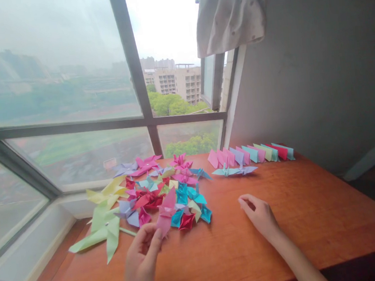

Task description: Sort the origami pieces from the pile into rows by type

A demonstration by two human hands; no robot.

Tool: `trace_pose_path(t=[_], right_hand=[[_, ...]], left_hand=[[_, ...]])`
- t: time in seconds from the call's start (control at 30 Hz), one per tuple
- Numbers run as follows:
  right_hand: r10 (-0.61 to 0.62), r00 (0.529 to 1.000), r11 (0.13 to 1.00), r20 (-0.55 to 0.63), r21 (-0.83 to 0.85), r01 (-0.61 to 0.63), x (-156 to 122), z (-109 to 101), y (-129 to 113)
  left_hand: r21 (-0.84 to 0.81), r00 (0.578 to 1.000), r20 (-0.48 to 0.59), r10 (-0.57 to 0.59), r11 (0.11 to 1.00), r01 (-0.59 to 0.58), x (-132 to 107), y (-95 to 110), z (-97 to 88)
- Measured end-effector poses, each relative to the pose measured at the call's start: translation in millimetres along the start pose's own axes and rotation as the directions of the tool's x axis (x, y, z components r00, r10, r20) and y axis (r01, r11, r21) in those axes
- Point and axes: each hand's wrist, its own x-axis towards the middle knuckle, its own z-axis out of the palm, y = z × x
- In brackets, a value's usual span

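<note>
My left hand pinches a pink folded paper piece between thumb and fingers, holding it up at the front of a pile of colourful origami. Its far end overlaps the pile, so I cannot tell its full shape. Over the bare wood to the right, my right hand has its thumb and fingers drawn together, with nothing visible in them. Close to my left hand lies a pale green paper pinwheel on a stick. The pile includes red folded paper and blue folded paper.
Several folded paper pieces stand in a row along the back of the wooden table. Before them lie a light blue paper crane and a lilac paper crane. Behind is a window frame with a curtain.
</note>
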Motion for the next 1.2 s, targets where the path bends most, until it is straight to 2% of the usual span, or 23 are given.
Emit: trace_pose_path(t=[0.1, 0.2, 0.27, 0.37, 0.47, 0.67, 0.73, 0.8, 0.87, 0.93, 1.0, 1.1, 1.2], right_hand=[[0.032, 0.99, 0.949, 0.135, 0.306, -0.073, -15.0, 1.3, -28.5], [0.003, 0.95, 0.79, 0.312, 0.582, -0.193, -32.8, 5.8, -57.2], [-0.031, 0.926, 0.719, 0.377, 0.652, -0.241, -41.9, 9.4, -68.5], [-0.003, 0.919, 0.725, 0.395, 0.634, -0.27, -50.3, 14.7, -71.8], [0.076, 0.932, 0.729, 0.354, 0.619, -0.294, -56.1, 18.6, -68.3], [0.107, 0.936, 0.724, 0.337, 0.619, -0.305, -67.0, 20.9, -67.7], [0.132, 0.93, 0.686, 0.344, 0.645, -0.336, -69.5, 22.2, -67.1], [0.153, 0.913, 0.572, 0.378, 0.719, -0.394, -71.1, 24.1, -65.9], [0.158, 0.885, 0.395, 0.438, 0.793, -0.463, -71.9, 25.8, -65.2], [0.157, 0.857, 0.235, 0.491, 0.824, -0.516, -71.7, 26.7, -65.0], [0.167, 0.839, 0.152, 0.518, 0.827, -0.541, -70.7, 26.6, -65.1], [0.182, 0.834, 0.146, 0.521, 0.824, -0.547, -68.1, 25.7, -63.3], [0.212, 0.861, 0.263, 0.462, 0.821, -0.506, -65.1, 25.0, -57.5]], left_hand=[[-0.146, 0.982, 0.189, -0.011, 0.989, 0.039, -7.8, 5.9, 23.3], [-0.206, 0.917, 0.397, -0.019, 0.972, 0.109, -15.3, 3.7, 46.1], [-0.227, 0.863, 0.506, 0.002, 0.965, 0.131, -19.8, 0.1, 57.8], [-0.243, 0.805, 0.593, 0.026, 0.959, 0.148, -24.9, -4.7, 68.8], [-0.209, 0.788, 0.616, -0.005, 0.963, 0.17, -27.1, -7.4, 75.0], [-0.126, 0.786, 0.617, -0.037, 0.981, 0.145, -28.6, -9.1, 82.5], [-0.139, 0.782, 0.622, -0.041, 0.977, 0.161, -29.0, -9.1, 83.5], [-0.164, 0.761, 0.647, -0.041, 0.968, 0.191, -29.0, -8.8, 83.6], [-0.176, 0.739, 0.672, -0.044, 0.96, 0.217, -28.3, -8.9, 82.9], [-0.181, 0.734, 0.678, -0.049, 0.956, 0.231, -27.0, -10.1, 81.8], [-0.184, 0.734, 0.676, -0.062, 0.951, 0.25, -25.6, -13.0, 80.6], [-0.191, 0.727, 0.683, -0.07, 0.944, 0.27, -23.7, -19.7, 79.2], [-0.2, 0.742, 0.667, -0.06, 0.946, 0.257, -22.2, -25.7, 79.1]])
